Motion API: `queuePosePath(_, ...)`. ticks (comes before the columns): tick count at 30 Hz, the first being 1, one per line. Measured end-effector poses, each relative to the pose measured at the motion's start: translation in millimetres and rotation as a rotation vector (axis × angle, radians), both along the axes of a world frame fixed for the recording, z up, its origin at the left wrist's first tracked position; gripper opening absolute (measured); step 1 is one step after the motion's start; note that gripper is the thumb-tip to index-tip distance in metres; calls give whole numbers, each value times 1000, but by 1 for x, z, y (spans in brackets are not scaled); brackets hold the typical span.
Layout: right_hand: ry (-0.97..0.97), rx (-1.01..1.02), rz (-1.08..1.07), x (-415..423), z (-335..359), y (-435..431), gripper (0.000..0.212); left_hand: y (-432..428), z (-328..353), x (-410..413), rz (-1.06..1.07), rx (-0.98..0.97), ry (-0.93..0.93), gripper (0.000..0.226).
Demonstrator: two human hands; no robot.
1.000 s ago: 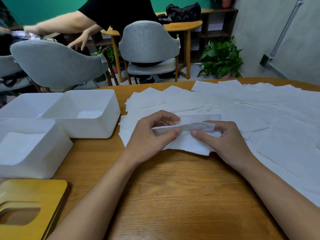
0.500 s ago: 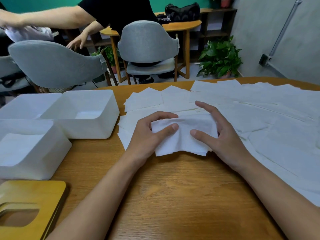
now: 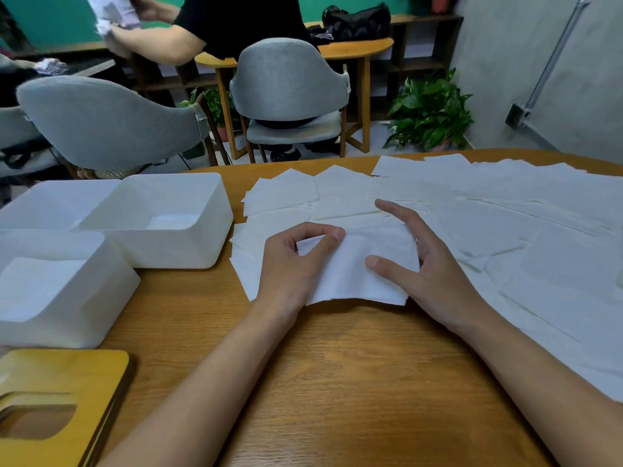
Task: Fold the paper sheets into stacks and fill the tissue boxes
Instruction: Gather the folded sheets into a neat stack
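Folded sheet (image 3: 357, 274) lay long axis left-right, frame centre. Your left hand (image 3: 290, 267) pinched its left end; your right hand (image 3: 435, 278), fingers spread, pressed its right.

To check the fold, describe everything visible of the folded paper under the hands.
The folded paper is white, soft-looking tissue, a rough rectangle of several layers lying flat on the wooden table, partly over the loose sheets. The left hand pinches its upper left corner between thumb and forefinger; the right hand brackets its right edge, thumb resting on top. Its near edge lifts slightly.
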State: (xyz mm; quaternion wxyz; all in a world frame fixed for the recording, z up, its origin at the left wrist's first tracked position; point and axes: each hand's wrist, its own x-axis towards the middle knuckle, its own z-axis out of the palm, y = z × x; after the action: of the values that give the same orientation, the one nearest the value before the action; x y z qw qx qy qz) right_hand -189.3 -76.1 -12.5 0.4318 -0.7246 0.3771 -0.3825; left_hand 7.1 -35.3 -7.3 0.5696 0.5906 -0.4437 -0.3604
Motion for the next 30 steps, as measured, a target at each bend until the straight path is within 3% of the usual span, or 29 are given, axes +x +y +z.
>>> queuePosePath(7,-15,-16,-4,1,-1,-1,79,0,0,-2,37,29,51,10)
queuePosePath(14,24,-48,-31,2,-5,-2,80,1,-1,-2,0,58,112,12)
queuePosePath(23,32,-29,-19,2,-3,-1,75,1,0,0,-26,-7,-1,11)
queuePosePath(30,22,-42,-36,1,-5,-2,78,2,-1,6,-57,-42,-142,25)
